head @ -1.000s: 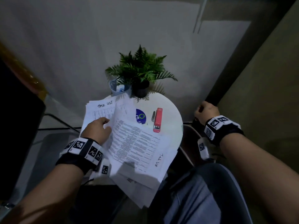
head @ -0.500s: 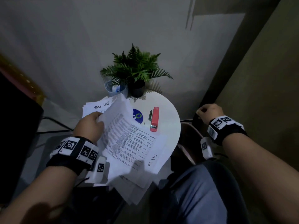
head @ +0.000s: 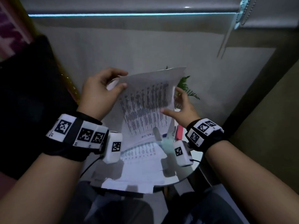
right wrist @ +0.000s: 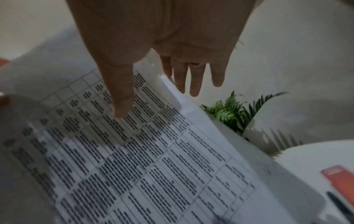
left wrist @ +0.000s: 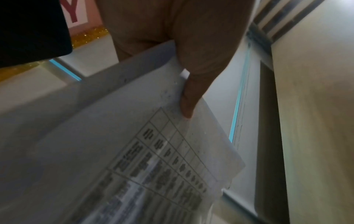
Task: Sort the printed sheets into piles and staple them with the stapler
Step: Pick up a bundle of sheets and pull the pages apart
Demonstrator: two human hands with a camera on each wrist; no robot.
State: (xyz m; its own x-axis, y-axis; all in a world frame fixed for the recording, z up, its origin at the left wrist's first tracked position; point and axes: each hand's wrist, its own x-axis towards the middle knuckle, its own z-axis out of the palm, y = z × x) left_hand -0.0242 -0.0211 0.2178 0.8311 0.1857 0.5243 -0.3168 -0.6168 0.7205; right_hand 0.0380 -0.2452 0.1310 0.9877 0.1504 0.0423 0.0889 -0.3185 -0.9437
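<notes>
I hold a few printed sheets (head: 145, 107) upright above the round white table (head: 191, 168), text side toward me. My left hand (head: 119, 80) pinches their upper left edge, thumb on the front (left wrist: 187, 106). At the right edge my right hand (head: 171, 102) has its thumb on the printed face (right wrist: 120, 109) and its fingers (right wrist: 195, 81) behind the paper. More printed sheets (head: 139, 172) lie spread on the table under my wrists. Beside them lies the red stapler (head: 179, 131) (right wrist: 339, 181), partly hidden by the raised paper.
A potted fern (head: 187, 89) (right wrist: 233, 115) stands at the table's far side, mostly behind the raised sheets. A dark pen (right wrist: 339, 203) lies next to the stapler. A wall rises close behind the table, and my knees are under its near edge.
My left hand has lifted the sheets off the table and raised them upright. My right hand has left the chair at the right and taken the paper's right edge.
</notes>
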